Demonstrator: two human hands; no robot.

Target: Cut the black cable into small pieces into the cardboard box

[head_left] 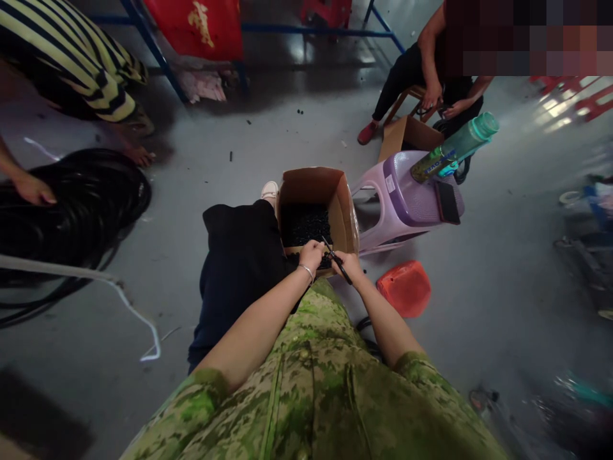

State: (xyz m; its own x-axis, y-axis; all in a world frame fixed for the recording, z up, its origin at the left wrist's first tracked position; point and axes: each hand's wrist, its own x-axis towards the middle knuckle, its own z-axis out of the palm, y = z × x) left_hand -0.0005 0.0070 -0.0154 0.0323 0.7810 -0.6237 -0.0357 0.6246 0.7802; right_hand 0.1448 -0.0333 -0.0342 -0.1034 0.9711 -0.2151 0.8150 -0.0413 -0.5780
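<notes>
In the head view, my right hand (350,264) is closed around black-handled scissors (343,271), whose narrow blades point up and to the left toward my other hand. My left hand (311,254), with a bracelet on its wrist, is pinched closed beside the blade tips; whatever is between its fingers is too small to make out. Both hands are over the near edge of an open cardboard box (343,207). Many small black pieces (306,223) lie inside it.
Right of the box stands a purple stool (402,185) bearing a bottle (454,150) and a phone (447,203). A red plastic container (406,289) is on the floor. Coiled black hose (96,198) lies at left by a person's hand (34,190). Another person sits at upper right.
</notes>
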